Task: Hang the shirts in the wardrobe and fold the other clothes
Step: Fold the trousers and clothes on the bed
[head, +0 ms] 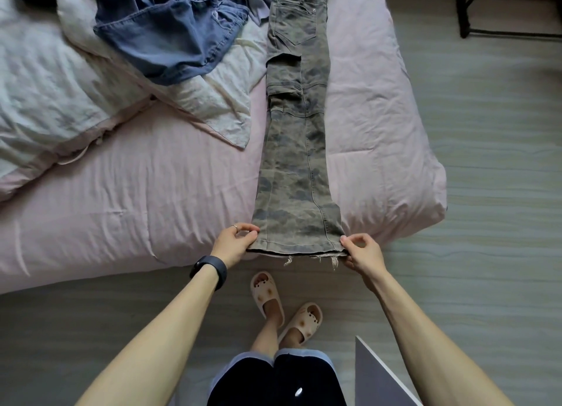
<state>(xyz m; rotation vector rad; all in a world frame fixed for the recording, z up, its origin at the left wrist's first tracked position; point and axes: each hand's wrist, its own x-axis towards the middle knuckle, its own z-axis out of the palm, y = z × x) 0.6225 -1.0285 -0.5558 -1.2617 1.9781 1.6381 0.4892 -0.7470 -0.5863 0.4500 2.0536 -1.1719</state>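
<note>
One view only, logged as head: the camera is worn on the person's head and looks forward and steeply down. We read it as a wide-angle lens, since it takes in much of the bed and a broad strip of floor to the right. Both forearms enter from the bottom corners. The left hand and right hand sit just below centre, near the lens. The trousers run up the middle to the top edge. We note the slippers low in frame, almost directly beneath the camera.
</note>
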